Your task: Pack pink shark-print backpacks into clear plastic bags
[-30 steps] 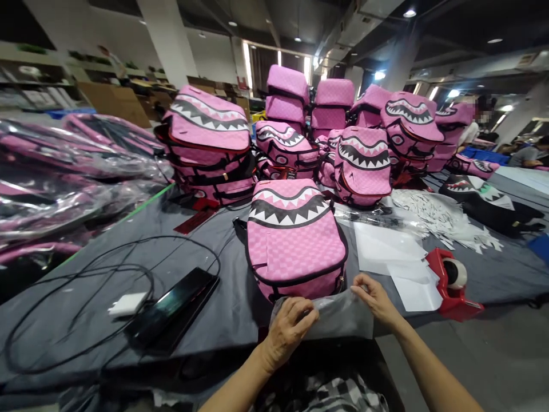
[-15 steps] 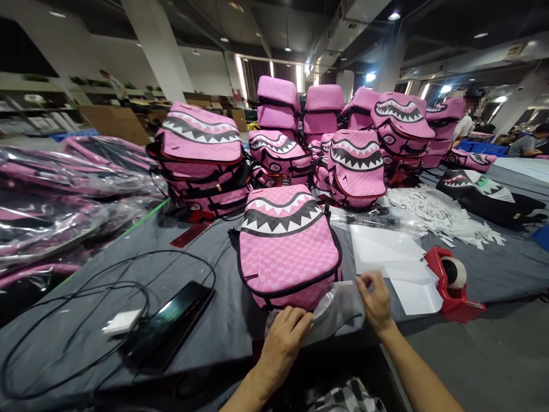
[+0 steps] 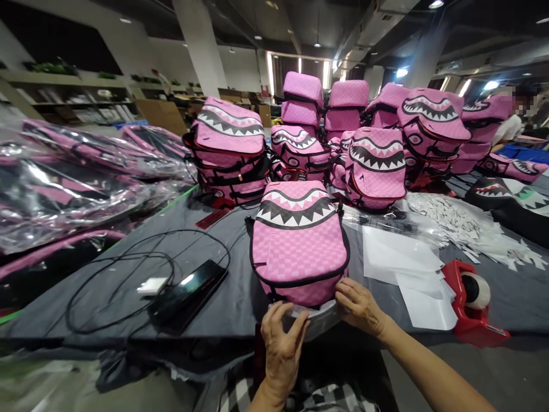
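A pink checkered backpack (image 3: 301,252) with a black-and-white shark-teeth print lies in front of me at the table's near edge. A clear plastic bag (image 3: 322,321) stretches along its bottom end, just over the table edge. My left hand (image 3: 283,343) is curled at the left part of the bag's rim, thumb and fingers bent onto the plastic. At the right part, my right hand (image 3: 359,306) pinches the rim close to the backpack's lower right corner. The lower part of the bag is hard to make out.
Pink backpacks (image 3: 229,146) stand stacked behind. Bagged backpacks (image 3: 64,189) lie at left. A phone (image 3: 189,297) with a cable and white adapter (image 3: 153,286) is left of the backpack. Right are white papers (image 3: 398,254), a red tape dispenser (image 3: 457,297) and white paper strips (image 3: 463,220).
My right hand has moved left and in against the backpack's lower corner, drawing the plastic bag's rim along. My left hand has turned more upright. The view has swung left.
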The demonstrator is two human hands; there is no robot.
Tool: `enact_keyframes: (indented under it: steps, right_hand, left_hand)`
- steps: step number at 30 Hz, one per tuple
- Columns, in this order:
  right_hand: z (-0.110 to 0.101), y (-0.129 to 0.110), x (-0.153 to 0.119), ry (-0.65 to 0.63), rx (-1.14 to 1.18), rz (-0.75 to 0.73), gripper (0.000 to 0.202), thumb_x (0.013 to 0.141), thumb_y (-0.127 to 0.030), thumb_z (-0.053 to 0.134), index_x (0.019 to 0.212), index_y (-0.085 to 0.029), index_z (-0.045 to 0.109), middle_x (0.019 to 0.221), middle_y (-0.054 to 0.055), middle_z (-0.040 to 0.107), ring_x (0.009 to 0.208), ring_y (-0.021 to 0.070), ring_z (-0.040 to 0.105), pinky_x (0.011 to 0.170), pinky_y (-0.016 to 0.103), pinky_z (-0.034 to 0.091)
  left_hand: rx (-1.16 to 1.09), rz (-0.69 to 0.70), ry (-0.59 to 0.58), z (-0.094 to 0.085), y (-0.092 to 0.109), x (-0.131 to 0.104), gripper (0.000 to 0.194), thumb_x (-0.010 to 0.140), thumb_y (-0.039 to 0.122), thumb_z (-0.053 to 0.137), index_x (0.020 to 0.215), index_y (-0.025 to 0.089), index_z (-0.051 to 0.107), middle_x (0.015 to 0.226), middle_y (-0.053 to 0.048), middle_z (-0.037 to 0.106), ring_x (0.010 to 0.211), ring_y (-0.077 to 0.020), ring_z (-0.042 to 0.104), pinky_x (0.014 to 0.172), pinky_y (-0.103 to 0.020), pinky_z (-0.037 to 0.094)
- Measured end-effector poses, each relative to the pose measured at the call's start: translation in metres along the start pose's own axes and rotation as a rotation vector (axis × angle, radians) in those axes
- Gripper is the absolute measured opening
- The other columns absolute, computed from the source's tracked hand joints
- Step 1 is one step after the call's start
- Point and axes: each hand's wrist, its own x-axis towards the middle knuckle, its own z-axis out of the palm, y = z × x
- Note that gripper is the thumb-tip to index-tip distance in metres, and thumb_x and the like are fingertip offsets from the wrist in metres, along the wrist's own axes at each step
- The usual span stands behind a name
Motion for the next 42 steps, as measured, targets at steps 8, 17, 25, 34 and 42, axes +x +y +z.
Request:
enact_keyframes:
  steps: [8,17,25,34,42]
  right_hand:
    - [-0.002,0.017,0.008,-0.197,0.096,-0.117,0.021,0.075,-0.009,0.049,0.091,-0.021,0.054,0.09,0.007,0.067,0.082,0.0206,0.059,0.077,0.034,0.052]
    - [-0.011,0.024,0.029,-0.465,0.174,-0.108,0.015,0.077,-0.015,0.062,0.091,-0.02,0.06,0.077,0.002,0.064,0.072,0.0174,0.056,0.072,0.031,0.037]
    - [-0.084,0.034,0.123,-0.588,0.401,-0.045,0.018,0.077,-0.025,0.069,0.092,-0.021,0.058,0.082,0.0,0.065,0.074,0.016,0.057,0.073,0.029,0.034]
    - [-0.124,0.023,0.168,-0.444,0.228,-0.045,0.026,0.081,-0.03,0.073,0.078,-0.022,0.048,0.069,-0.003,0.057,0.063,0.0138,0.05,0.064,0.027,0.03]
    - [-0.136,0.02,0.184,-0.12,0.088,-0.106,0.019,0.096,-0.037,0.053,0.085,-0.023,0.048,0.071,0.0,0.055,0.063,0.0164,0.047,0.06,0.029,0.033]
  left_hand:
    - [-0.043,0.275,-0.135,0.007,-0.029,0.006,0.01,0.092,0.016,0.062,0.101,0.019,0.063,0.086,-0.005,0.062,0.092,-0.0201,0.06,0.088,-0.038,0.058]
    - [-0.144,0.491,-0.585,-0.013,-0.056,0.04,0.028,0.096,0.009,0.048,0.122,0.017,0.055,0.1,-0.006,0.065,0.084,-0.0155,0.061,0.075,-0.026,0.054]
    - [-0.351,0.411,-0.933,-0.071,-0.051,0.159,0.01,0.095,0.013,0.054,0.1,0.021,0.058,0.1,-0.002,0.063,0.092,-0.0145,0.061,0.078,-0.022,0.048]
    - [-0.122,0.455,-0.652,-0.091,-0.029,0.183,0.02,0.087,0.023,0.068,0.087,0.022,0.048,0.084,0.001,0.06,0.076,-0.0173,0.062,0.066,-0.026,0.049]
    - [-0.111,0.499,-0.268,-0.104,-0.016,0.224,0.027,0.096,0.007,0.037,0.117,0.018,0.05,0.128,-0.011,0.059,0.078,-0.0091,0.067,0.069,-0.021,0.055]
